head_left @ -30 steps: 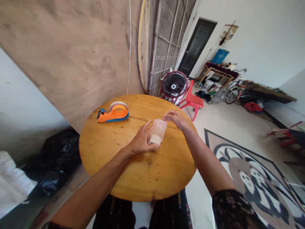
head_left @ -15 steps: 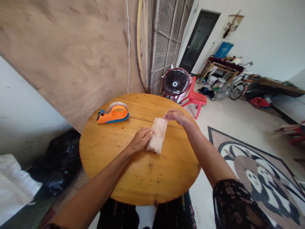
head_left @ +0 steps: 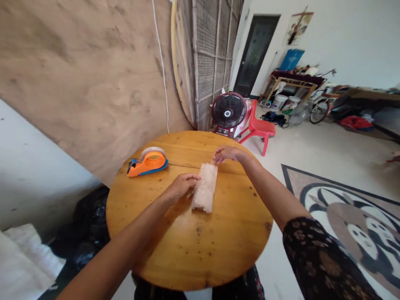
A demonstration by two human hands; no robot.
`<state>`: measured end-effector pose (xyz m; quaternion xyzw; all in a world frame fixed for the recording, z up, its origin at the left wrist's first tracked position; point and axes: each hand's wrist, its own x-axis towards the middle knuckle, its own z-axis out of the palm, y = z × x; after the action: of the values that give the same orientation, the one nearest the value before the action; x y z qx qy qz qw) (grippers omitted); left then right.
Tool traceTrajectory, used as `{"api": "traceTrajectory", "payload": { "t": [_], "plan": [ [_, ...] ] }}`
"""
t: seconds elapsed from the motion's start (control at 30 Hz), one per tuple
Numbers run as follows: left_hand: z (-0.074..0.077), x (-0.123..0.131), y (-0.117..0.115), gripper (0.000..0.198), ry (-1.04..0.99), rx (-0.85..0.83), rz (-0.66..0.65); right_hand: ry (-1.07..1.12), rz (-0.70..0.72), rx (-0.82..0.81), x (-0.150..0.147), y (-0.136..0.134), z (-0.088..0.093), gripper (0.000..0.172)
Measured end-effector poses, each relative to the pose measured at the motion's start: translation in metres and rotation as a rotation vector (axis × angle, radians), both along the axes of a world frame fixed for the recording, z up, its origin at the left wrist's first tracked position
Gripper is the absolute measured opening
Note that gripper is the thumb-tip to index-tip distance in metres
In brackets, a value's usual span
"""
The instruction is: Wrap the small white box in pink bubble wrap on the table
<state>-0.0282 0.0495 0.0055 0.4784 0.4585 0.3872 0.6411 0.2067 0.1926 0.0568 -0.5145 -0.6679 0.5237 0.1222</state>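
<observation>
A long, pale package in crinkled, translucent wrap, apparently bubble wrap (head_left: 204, 189), lies on the round wooden table (head_left: 231, 246). At its left side, my left hand (head_left: 184, 185) is open, with fingers stretched out and their tips at the package's edge. My right hand (head_left: 225, 154) is at the far end, its thumb and fingers brought together on what looks like a small pale flap of the wrap. Just what lies between those fingertips is hard to make out. An orange and blue tape dispenser (head_left: 148, 162) with a roll in it sits at the table's far left.
Beyond the table stand a dark red fan (head_left: 229, 110) and a red plastic chair (head_left: 261, 127). A brown board (head_left: 93, 83) leans behind on the left. Black plastic bags (head_left: 90, 212) are on the floor at left, and a panda-patterned floor design (head_left: 353, 225) at right.
The view has tilted and shifted a little. My left hand's fingers have lifted and straightened at the package's side. The right hand has moved slightly off the far end, and a small flap shows there.
</observation>
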Motion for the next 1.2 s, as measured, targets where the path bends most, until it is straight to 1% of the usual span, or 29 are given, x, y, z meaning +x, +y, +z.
{"api": "traceTrajectory", "payload": {
  "t": [0.07, 0.13, 0.27, 0.33, 0.4, 0.47, 0.53, 0.6, 0.63, 0.67, 0.7, 0.77, 0.8, 0.83, 0.87, 0.93, 1.0, 1.07, 1.2],
  "plan": [
    [0.003, 0.005, 0.010, 0.026, -0.007, -0.024, -0.015, 0.029, 0.016, -0.021, 0.002, 0.004, -0.006, 0.024],
    [0.001, 0.011, 0.021, 0.024, -0.054, -0.040, 0.011, 0.072, 0.024, -0.046, 0.004, 0.007, -0.012, 0.027],
    [-0.009, 0.021, 0.036, 0.024, -0.172, -0.044, 0.048, 0.111, 0.033, -0.122, 0.006, 0.012, -0.021, 0.027],
    [-0.014, 0.022, 0.040, 0.028, -0.161, -0.026, 0.046, 0.144, 0.026, -0.172, 0.007, 0.013, -0.023, 0.025],
    [-0.019, 0.022, 0.042, 0.035, -0.128, 0.000, 0.049, 0.236, -0.005, -0.201, 0.008, 0.014, -0.023, 0.021],
    [-0.022, 0.022, 0.044, 0.039, -0.101, 0.031, 0.066, 0.378, -0.098, -0.154, 0.008, 0.014, -0.022, 0.020],
    [-0.024, 0.021, 0.044, 0.040, -0.086, 0.056, 0.095, 0.481, -0.264, -0.013, 0.008, 0.009, -0.018, 0.018],
    [-0.023, 0.021, 0.042, 0.038, -0.078, 0.077, 0.121, 0.510, -0.413, 0.127, 0.006, -0.002, -0.013, 0.011],
    [-0.022, 0.021, 0.041, 0.037, -0.073, 0.085, 0.129, 0.484, -0.447, 0.183, 0.004, -0.010, -0.009, 0.010],
    [-0.021, 0.022, 0.041, 0.035, -0.066, 0.093, 0.133, 0.447, -0.450, 0.229, 0.001, -0.021, -0.006, 0.012],
    [-0.021, 0.022, 0.040, 0.034, -0.057, 0.102, 0.135, 0.344, -0.417, 0.298, -0.003, -0.033, -0.002, 0.020],
    [-0.020, 0.022, 0.038, 0.033, -0.046, 0.120, 0.134, 0.018, -0.244, 0.476, -0.017, -0.061, 0.005, 0.035],
    [-0.020, 0.023, 0.038, 0.033, -0.048, 0.122, 0.134, -0.178, -0.156, 0.571, -0.025, -0.074, 0.007, 0.039],
    [-0.021, 0.023, 0.038, 0.033, -0.054, 0.117, 0.135, -0.366, -0.091, 0.638, -0.034, -0.086, 0.009, 0.039],
    [-0.021, 0.023, 0.038, 0.033, -0.065, 0.107, 0.138, -0.527, -0.068, 0.696, -0.043, -0.095, 0.010, 0.041],
    [-0.023, 0.023, 0.038, 0.035, -0.087, 0.083, 0.147, -0.730, -0.040, 0.766, -0.057, -0.107, 0.009, 0.042],
    [-0.024, 0.023, 0.038, 0.038, -0.104, 0.069, 0.158, -0.827, -0.051, 0.765, -0.062, -0.110, 0.006, 0.035],
    [-0.026, 0.023, 0.038, 0.038, -0.110, 0.069, 0.160, -0.858, -0.093, 0.731, -0.059, -0.109, 0.003, 0.028],
    [-0.027, 0.023, 0.038, 0.038, -0.129, 0.068, 0.139, -0.818, -0.183, 0.703, -0.045, -0.112, 0.000, 0.030]
  ]
}}
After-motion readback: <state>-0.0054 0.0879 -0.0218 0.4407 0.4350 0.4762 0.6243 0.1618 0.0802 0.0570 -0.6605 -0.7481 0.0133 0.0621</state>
